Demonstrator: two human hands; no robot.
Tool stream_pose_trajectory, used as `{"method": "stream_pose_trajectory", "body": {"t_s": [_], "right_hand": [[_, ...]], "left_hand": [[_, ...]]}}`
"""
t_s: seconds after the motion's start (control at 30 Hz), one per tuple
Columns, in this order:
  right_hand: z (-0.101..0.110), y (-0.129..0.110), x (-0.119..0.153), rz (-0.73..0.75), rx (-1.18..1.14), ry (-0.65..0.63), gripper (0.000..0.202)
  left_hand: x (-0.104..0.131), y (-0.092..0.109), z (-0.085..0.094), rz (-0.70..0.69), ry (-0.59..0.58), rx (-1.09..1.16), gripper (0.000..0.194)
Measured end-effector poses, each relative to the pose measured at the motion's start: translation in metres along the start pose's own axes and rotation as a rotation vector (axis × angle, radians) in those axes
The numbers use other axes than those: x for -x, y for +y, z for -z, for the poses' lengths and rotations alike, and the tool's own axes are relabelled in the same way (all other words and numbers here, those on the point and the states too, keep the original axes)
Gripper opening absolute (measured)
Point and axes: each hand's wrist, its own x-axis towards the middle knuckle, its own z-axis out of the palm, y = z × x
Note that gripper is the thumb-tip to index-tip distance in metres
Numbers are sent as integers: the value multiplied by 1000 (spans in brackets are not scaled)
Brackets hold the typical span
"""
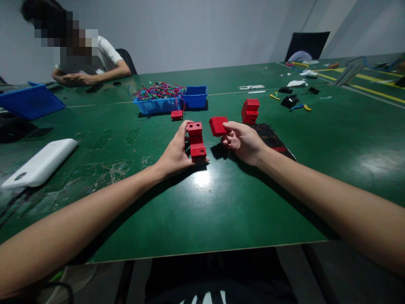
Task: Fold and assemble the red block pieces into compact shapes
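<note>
My left hand grips a red notched block with two round holes on its top and one lower down. In my right hand is a smaller red block, pinched by thumb and fingers. The two pieces are apart, side by side above the green table. Behind my right hand another red notched block stands upright beside a dark flat box. A small red box lies in front of the blue bins.
Wires fill one blue bin; a second blue bin adjoins it. A white device lies left. Pliers and black scraps are at the back right. A person sits across the table, arms on it.
</note>
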Motion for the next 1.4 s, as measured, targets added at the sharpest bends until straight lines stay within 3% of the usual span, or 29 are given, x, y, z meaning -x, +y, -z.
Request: {"method": "stream_pose_trajectory", "body": {"t_s": [0.27, 0.57, 0.77, 1.1, 1.27, 1.4], "right_hand": [[-3, 3, 2, 70, 22, -65, 38], [-2, 3, 3, 63, -9, -93, 35], [-8, 6, 8, 87, 16, -172, 56], [-8, 5, 6, 168, 179, -127, 61], [-14, 7, 11, 344, 297, -105, 66], [-18, 11, 21, 534, 430, -221, 66]], "left_hand": [[0, -1, 0, -22, 4, 17, 112], [0, 8, 1, -21, -27, 50, 107], [0, 15, 2, -28, -79, 77, 106], [0, 14, 2, -44, -81, 74, 105], [-1, 14, 2, -38, -63, 67, 106], [-1, 13, 2, -39, -62, 78, 109]]}}
